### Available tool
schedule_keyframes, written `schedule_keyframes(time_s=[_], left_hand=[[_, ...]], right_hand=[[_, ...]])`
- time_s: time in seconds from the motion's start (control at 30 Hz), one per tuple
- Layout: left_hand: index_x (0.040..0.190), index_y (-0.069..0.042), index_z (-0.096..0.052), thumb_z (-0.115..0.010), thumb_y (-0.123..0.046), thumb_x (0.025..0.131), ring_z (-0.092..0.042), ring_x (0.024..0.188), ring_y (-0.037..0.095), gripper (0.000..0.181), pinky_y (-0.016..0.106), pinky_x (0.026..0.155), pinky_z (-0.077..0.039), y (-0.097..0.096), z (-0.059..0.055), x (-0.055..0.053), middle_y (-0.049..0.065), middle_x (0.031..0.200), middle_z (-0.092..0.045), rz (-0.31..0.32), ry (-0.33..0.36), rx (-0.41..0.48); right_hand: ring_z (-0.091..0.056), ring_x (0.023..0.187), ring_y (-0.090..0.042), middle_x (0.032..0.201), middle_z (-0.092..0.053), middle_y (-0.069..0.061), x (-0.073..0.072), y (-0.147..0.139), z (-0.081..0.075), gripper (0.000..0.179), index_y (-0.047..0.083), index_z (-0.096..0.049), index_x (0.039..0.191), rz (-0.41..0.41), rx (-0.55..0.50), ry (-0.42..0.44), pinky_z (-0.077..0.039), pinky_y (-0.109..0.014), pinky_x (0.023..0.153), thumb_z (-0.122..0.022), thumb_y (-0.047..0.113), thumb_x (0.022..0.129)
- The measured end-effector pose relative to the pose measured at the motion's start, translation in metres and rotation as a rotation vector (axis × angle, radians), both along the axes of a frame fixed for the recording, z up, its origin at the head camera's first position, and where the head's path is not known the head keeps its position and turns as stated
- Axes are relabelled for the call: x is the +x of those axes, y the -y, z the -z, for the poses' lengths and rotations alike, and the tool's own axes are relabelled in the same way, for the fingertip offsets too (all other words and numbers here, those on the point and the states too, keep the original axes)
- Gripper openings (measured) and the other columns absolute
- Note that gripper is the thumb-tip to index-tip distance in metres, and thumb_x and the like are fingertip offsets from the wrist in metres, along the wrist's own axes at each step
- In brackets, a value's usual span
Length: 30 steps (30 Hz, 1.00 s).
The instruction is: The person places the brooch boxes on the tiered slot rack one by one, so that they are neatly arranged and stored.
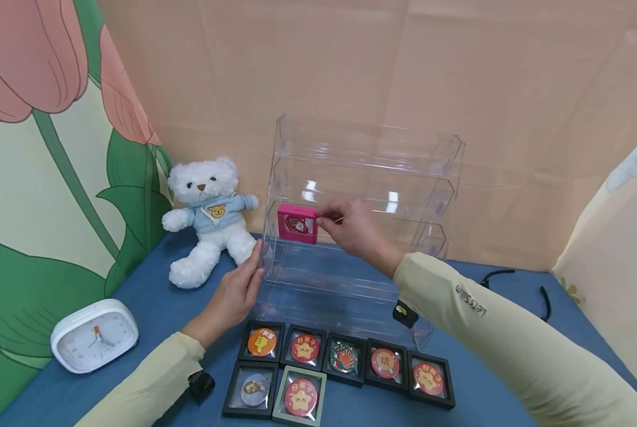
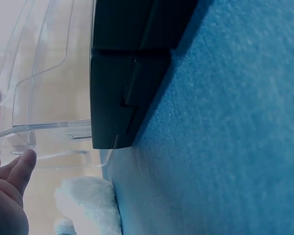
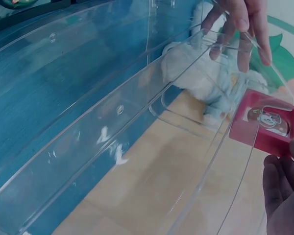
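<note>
The pink case (image 1: 297, 223) is at the left end of a tier of the clear rack (image 1: 345, 287), directly left of the right hand (image 1: 357, 230), the nearer one, whose fingers pinch its right edge. Nearly square, it shows no clear long axis; whether its base fully rests on the tier, I cannot tell. The left hand (image 1: 236, 296) touches the rack's left side, fingers fairly straight, grasping nothing. The right sleeve (image 1: 457, 302) reads "Let'sSlim"; a red badge (image 1: 301, 398) on the worktop (image 1: 489, 379) reads "好孩子".

Eight frames (image 1: 344, 376), one rack (image 1: 329, 283)
Six black frames (image 1: 249, 411), one green frame (image 1: 282, 394), one pink frame (image 1: 297, 209); one bear (image 1: 214, 213), one clock (image 1: 94, 337).
</note>
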<state>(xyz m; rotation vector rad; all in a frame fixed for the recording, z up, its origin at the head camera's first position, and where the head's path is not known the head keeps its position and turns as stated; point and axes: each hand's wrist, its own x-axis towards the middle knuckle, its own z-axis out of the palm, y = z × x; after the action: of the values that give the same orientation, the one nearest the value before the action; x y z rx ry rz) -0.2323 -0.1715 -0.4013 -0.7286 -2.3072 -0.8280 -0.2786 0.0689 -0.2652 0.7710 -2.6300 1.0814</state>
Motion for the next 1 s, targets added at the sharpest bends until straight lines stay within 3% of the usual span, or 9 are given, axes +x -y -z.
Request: schedule_keyframes(time_s=[0.4,0.73,1.0], left_hand=[[0.148,0.002,-0.024,-0.055,0.005,0.092,-0.050,0.118,0.034,0.064,0.047,0.089,-0.045,-0.002,0.002,-0.002,0.021,0.141,-0.042,0.014,-0.027,0.011],[0.147,0.003,-0.025,-0.056,0.004,0.092,-0.051,0.117,0.034,0.063,0.048,0.089,-0.045,-0.001,0.003,-0.001,0.021,0.140,-0.042,0.004,-0.030,0.011],[0.148,0.002,-0.025,-0.057,0.007,0.090,-0.052,0.116,0.035,0.066,0.048,0.089,-0.045,-0.002,0.003,-0.001,0.021,0.140,-0.042,0.002,-0.058,0.015]], right_hand=[[-0.062,0.084,-0.010,0.096,-0.069,0.002,0.002,0.004,0.001,0.021,0.009,-0.070,0.108,-0.035,0.001,0.021,-0.053,-0.025,0.071,-0.068,0.017,0.089],[-0.060,0.085,-0.011,0.098,-0.068,0.002,0.005,0.000,0.001,0.021,0.009,-0.070,0.108,-0.038,0.017,-0.026,-0.052,-0.026,0.069,-0.068,0.019,0.089],[-0.059,0.083,-0.011,0.093,-0.067,0.001,0.024,-0.018,0.002,0.019,0.007,-0.070,0.104,-0.095,0.065,-0.086,-0.052,-0.026,0.070,-0.069,0.019,0.089]])
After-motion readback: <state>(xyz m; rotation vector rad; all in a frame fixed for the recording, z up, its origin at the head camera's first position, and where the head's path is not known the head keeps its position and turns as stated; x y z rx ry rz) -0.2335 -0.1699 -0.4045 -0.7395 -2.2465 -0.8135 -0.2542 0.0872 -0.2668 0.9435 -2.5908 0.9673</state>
